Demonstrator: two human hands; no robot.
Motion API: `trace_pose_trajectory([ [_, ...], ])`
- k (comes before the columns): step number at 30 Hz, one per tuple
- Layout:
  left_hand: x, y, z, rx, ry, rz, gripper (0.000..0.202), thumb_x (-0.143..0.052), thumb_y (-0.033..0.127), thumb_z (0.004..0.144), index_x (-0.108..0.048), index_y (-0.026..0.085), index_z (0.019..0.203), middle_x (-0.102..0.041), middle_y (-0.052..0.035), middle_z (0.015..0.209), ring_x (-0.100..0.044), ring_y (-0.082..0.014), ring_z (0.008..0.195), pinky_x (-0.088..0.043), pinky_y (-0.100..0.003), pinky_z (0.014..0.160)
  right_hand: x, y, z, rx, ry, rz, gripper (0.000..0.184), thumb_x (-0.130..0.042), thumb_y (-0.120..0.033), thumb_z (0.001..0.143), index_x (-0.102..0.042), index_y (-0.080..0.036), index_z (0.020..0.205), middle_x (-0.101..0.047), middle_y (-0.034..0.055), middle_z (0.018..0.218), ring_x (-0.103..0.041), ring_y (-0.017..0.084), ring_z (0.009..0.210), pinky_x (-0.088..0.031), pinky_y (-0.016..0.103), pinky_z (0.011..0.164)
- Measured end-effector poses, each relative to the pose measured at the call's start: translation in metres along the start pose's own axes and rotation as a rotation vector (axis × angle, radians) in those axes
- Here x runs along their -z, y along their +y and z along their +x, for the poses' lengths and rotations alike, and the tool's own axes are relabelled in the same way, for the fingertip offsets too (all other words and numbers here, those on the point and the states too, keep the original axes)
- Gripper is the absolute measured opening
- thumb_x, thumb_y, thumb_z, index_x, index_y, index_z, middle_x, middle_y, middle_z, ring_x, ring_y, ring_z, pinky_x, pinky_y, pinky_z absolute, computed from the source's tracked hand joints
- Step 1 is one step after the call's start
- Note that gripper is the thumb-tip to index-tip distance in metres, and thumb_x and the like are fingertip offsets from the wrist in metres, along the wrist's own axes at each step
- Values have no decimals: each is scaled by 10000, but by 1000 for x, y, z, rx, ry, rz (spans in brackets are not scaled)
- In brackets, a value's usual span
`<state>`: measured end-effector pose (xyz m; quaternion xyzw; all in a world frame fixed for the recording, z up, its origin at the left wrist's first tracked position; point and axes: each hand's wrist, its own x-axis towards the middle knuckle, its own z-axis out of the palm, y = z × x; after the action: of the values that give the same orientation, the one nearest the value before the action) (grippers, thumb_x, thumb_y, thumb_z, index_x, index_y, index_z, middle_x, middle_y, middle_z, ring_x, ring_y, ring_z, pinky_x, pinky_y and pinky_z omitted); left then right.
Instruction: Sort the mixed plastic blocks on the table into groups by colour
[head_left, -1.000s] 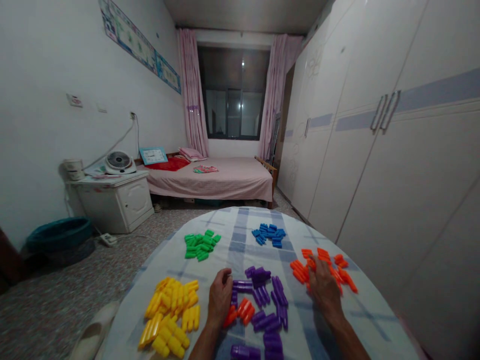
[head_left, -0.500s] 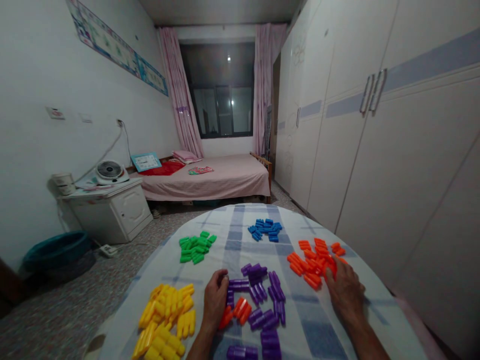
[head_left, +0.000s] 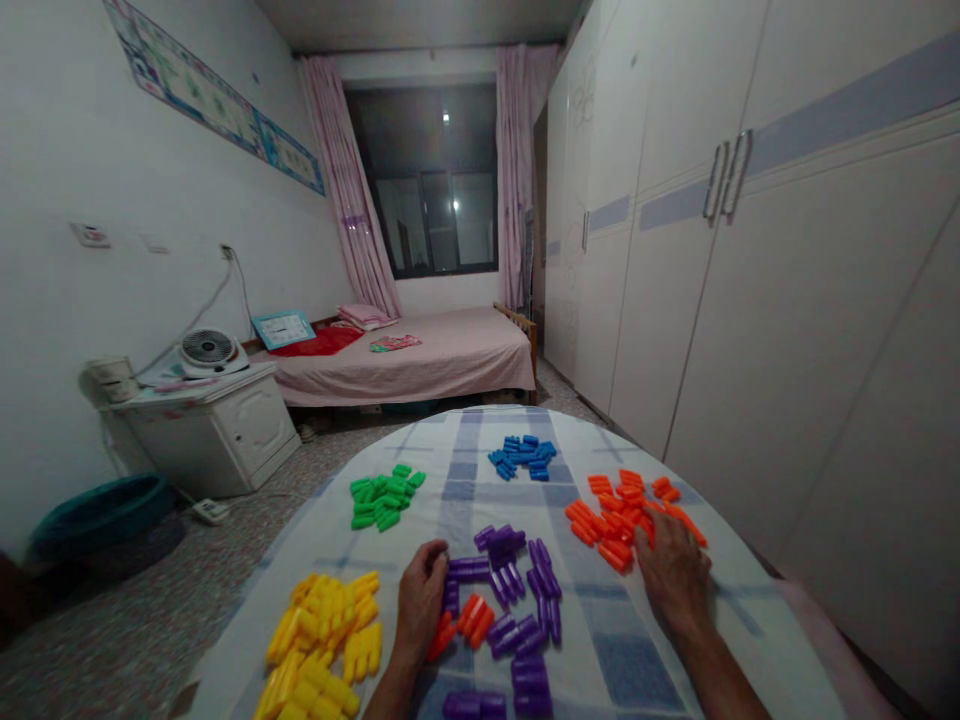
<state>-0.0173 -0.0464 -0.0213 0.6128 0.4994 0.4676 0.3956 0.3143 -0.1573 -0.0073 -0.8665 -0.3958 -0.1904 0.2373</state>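
Note:
Beside the left end of some purple plastic blocks (head_left: 469, 570), my left hand (head_left: 421, 598) rests on the table with its fingers curled. Whatever lies inside those fingers is hidden. An orange block (head_left: 475, 620) lies among the purple ones, and another orange piece (head_left: 442, 637) shows at my left wrist. My right hand (head_left: 675, 565) reaches into the pile of orange blocks (head_left: 615, 520), thumb and fingertips bent around an orange block (head_left: 649, 526) that is partly covered. The blocks look like short ribbed tubes joined side by side.
Yellow blocks (head_left: 330, 610) are heaped at the near left, green blocks (head_left: 384, 497) farther back, and blue blocks (head_left: 523, 457) at the far side. A checked cloth (head_left: 637, 650) covers the round table. Beyond stand a bed (head_left: 450, 350) and a wardrobe (head_left: 810, 350).
The whole view has shifted slightly. My right hand stays at the orange pile, with its fingers moved a little over the blocks. My left hand keeps its place beside the purple blocks.

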Motion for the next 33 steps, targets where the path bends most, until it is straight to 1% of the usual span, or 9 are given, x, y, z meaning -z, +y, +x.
trace_pose_trajectory([
  [3, 0, -1, 1, 1, -8, 3, 354, -523, 410, 734, -634, 149, 945, -675, -85, 941, -607, -241, 912, -445, -365, 856, 1, -10, 2, 63, 82, 63, 359, -328, -277, 892, -567, -134, 1120, -586, 139, 1130, -514, 279, 1070, -408, 417, 864],
  [6, 0, 0, 0, 7, -20, 4, 345, -514, 400, 741, -628, 150, 950, -673, -84, 943, -607, -239, 915, -443, -365, 858, 1, -26, -1, 222, 86, 218, 353, -332, -249, 882, -578, -125, 1102, -597, 135, 1125, -517, 263, 1081, -396, 411, 930],
  [9, 0, 1, -1, 13, -30, -8, 339, -505, 395, 753, -625, 154, 959, -674, -81, 946, -610, -233, 911, -449, -361, 851, 1, -43, -10, 360, -33, 421, 354, -325, -246, 892, -570, -136, 1122, -601, 117, 1140, -521, 219, 1113, -380, 367, 990],
  [11, 0, 2, -1, 13, -27, -6, 332, -501, 388, 756, -626, 155, 956, -674, -80, 942, -611, -231, 906, -450, -362, 850, 1, -52, -16, 398, -155, 524, 342, -326, -254, 897, -576, -159, 1111, -614, 98, 1118, -547, 193, 1090, -412, 331, 962],
  [13, 0, 3, -2, 12, -24, -1, 322, -496, 378, 759, -627, 155, 951, -675, -79, 936, -612, -229, 903, -450, -364, 852, 2, -57, -21, 412, -261, 575, 323, -337, -258, 892, -592, -177, 1073, -626, 89, 1088, -575, 185, 1049, -443, 315, 914],
  [15, 0, 3, -2, 8, -21, 1, 311, -491, 367, 760, -627, 155, 943, -675, -78, 928, -613, -228, 902, -451, -367, 853, 4, -59, -23, 415, -334, 589, 312, -344, -262, 884, -607, -181, 1031, -635, 90, 1057, -591, 190, 1013, -453, 322, 888],
  [20, -1, 5, -2, -7, -20, 2, 304, -476, 346, 765, -629, 151, 941, -675, -80, 916, -615, -218, 890, -454, -351, 840, 3, -54, -20, 398, -457, 579, 317, -341, -308, 881, -627, -196, 963, -652, 80, 996, -603, 202, 968, -446, 347, 878],
  [26, -1, 7, -3, -8, -6, -1, 288, -480, 332, 755, -637, 154, 917, -679, -71, 894, -624, -202, 869, -459, -318, 817, -2, -51, -21, 393, -468, 565, 319, -355, -342, 877, -621, -195, 973, -650, 73, 996, -603, 199, 965, -445, 333, 863],
  [33, -1, 8, -2, -26, -14, 7, 267, -476, 302, 760, -638, 152, 910, -679, -70, 874, -626, -198, 854, -457, -320, 806, -5, -51, -20, 401, -435, 580, 310, -384, -343, 858, -638, -198, 960, -663, 66, 984, -613, 196, 956, -456, 321, 860],
])
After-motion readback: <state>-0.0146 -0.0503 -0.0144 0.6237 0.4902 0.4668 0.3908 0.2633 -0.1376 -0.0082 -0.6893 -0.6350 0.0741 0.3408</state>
